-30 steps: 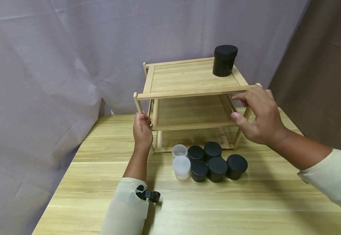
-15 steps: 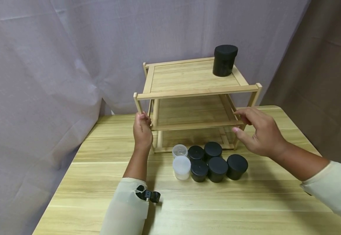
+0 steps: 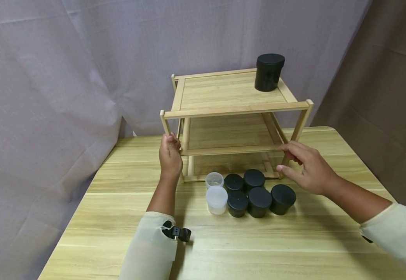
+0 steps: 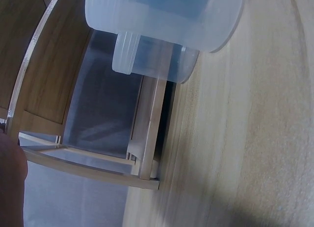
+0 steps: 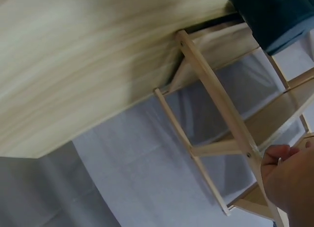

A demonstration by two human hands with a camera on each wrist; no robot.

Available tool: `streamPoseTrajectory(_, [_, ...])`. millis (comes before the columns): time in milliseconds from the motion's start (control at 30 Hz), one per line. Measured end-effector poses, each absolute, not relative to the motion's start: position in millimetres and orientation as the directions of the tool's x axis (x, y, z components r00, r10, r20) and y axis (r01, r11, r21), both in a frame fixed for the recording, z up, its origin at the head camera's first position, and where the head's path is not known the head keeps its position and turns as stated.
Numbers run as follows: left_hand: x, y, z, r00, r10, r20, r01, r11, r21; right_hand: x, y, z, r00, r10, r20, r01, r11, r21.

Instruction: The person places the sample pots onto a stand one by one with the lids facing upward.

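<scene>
A three-tier wooden shelf rack [image 3: 220,91] stands upright on the table. My left hand [image 3: 170,157] grips its left front post at about the middle tier. Beside the right front post, my right hand [image 3: 309,169] has its fingertips at the middle tier's corner, thumb apart from the fingers; whether they touch the wood is unclear. On the top tier, at the back right, sits a black lidded jar [image 3: 269,73]. Several black jars [image 3: 260,202] stand in front of the rack, with two translucent jars [image 3: 217,199] at their left. The left wrist view shows those translucent jars [image 4: 167,16] close up.
The wood-grain table [image 3: 244,249] extends toward me and to both sides of the rack. A grey curtain [image 3: 119,50] hangs directly behind, and a brown one [image 3: 381,97] hangs at the right. A small black device [image 3: 178,232] is fixed at my left sleeve.
My right hand has come down along the right front post, from near the top corner to the middle tier. My left hand keeps its grip. The jars stay where they were.
</scene>
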State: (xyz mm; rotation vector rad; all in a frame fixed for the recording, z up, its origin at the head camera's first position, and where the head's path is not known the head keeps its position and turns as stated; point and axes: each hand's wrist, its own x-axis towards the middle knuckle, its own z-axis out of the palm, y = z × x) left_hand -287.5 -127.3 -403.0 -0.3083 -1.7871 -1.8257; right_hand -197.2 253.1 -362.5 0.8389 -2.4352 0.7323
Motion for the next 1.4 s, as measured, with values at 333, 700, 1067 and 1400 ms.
streamPoseTrajectory(333, [-287, -127, -401, -0.822, -0.228, 0.522, 0.525, 0.052, 0.849, -195, 261, -377, -0.747, -0.445, 0.494, -0.657, 0.609, -0.445])
streamPoseTrajectory(700, [-287, -128, -402, -0.834, -0.227, 0.503, 0.507, 0.041, 0.861, -190, 277, -402, -0.76, -0.474, 0.445, -0.65, 0.555, -0.519])
streamPoseTrajectory(1067, [-286, -126, -403, -0.825, -0.216, 0.523, 0.527, 0.042, 0.849, -181, 290, -420, -0.792, -0.531, 0.302, -0.596, 0.561, -0.575])
streamPoseTrajectory(1400, [-287, -127, -403, -0.822, -0.231, 0.521, 0.523, 0.054, 0.85, -181, 292, -430, -0.803, -0.561, 0.202, -0.54, 0.542, -0.643])
